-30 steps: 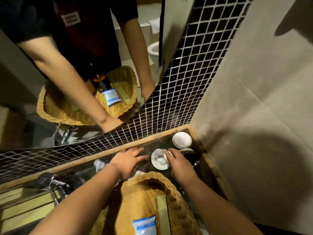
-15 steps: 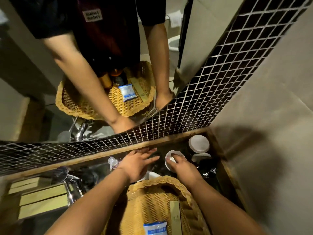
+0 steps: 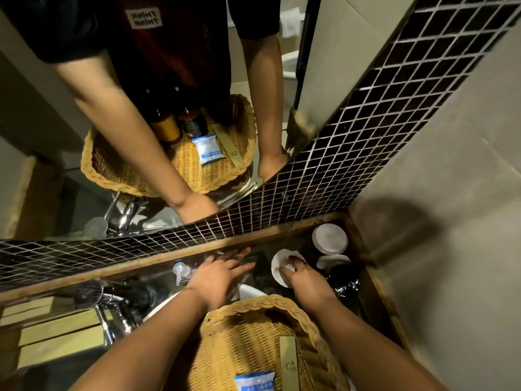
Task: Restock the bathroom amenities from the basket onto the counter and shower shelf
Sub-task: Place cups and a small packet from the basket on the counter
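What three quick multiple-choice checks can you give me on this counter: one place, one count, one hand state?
1. The far white cover sits: A in the basket; B in the counter's right corner; C beside the tap.
2. Blue-and-white packets showing in the real basket, not the mirror: A one; B two; C three.
3. The left hand is: A fisted; B gripping a packet; C open, fingers straight.
Answers: B, it lies by the grey wall corner; A, one packet lies at the frame's bottom edge; C, its fingers spread flat over the counter, while the right hand pinches the near white cover.
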Motion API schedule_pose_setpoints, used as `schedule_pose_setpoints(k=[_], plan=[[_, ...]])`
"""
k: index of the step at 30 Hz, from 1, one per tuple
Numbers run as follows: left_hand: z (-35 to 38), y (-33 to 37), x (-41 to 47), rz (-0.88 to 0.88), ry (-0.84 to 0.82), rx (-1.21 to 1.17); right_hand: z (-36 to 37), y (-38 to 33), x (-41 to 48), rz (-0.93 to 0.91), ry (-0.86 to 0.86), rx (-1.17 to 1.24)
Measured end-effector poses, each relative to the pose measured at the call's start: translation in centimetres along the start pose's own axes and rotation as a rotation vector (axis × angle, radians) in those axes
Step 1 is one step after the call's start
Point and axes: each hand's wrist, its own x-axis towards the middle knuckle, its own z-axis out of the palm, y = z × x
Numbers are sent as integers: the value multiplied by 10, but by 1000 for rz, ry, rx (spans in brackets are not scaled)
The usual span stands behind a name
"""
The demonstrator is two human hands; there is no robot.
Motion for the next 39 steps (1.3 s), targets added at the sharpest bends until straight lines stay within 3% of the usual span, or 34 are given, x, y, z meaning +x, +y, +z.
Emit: schedule_pose_setpoints(k=[14,21,25,30,39], plan=[[-9,9,3,-61,-87,68,14,5,4,-66,-3,-97],[-23,22,-7,-92,85,-72,-13,4,-12,-22,49,-154],[-35,36,-22,-86,96,-105,-34,-3,-32,-11,138,-160],[-55,57,-54,-68,160,-33,-63,-17,-74,19,125,-218],[-87,90,-123,-80,245,89,-110,-72,-143,2,286,-208]])
